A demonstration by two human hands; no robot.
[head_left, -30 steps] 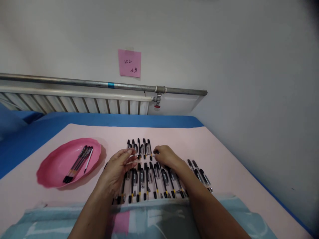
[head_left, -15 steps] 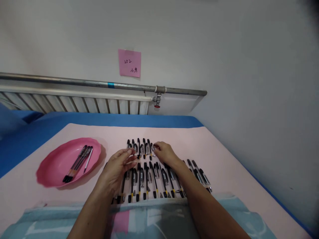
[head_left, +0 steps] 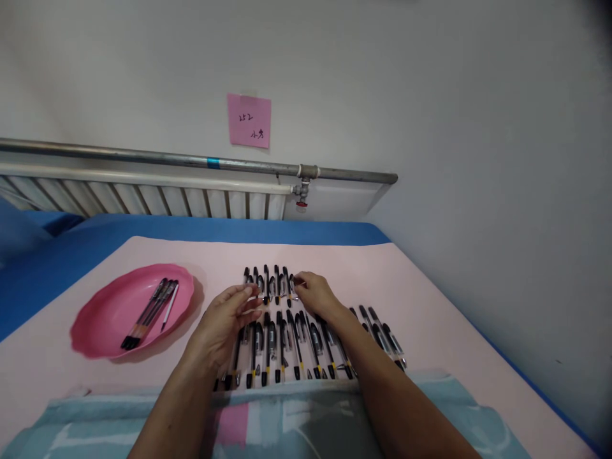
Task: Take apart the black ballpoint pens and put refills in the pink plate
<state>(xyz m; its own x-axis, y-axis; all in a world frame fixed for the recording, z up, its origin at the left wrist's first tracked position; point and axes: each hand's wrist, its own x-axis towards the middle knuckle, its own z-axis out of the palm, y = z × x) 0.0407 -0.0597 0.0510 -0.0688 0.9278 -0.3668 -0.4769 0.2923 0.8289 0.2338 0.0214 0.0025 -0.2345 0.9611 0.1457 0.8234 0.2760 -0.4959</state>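
Note:
Two rows of pen parts lie on the pink sheet: black refills, clear barrels, dark caps and small metal tips. At the left end of the far row [head_left: 266, 280], my left hand [head_left: 232, 312] hovers with fingers apart and holds nothing that I can see. My right hand [head_left: 313, 293] is at that row's right end, thumb and fingertips closed on a black pen cap [head_left: 291, 282]. Below both hands runs the near row [head_left: 296, 347]. My left hand covers its left part, and my right forearm crosses it toward the right.
On the left stands a pink scalloped dish [head_left: 90, 325] holding several pens [head_left: 150, 312] and a white slim stick [head_left: 169, 309]. A blue patterned cloth [head_left: 109, 414] lies along the front edge. Behind are a radiator [head_left: 191, 201], a metal pipe [head_left: 157, 158] and a pink note [head_left: 249, 121].
Almost nothing differs. Both hands stay in place, with only a slight shift of the right fingertips at the cap.

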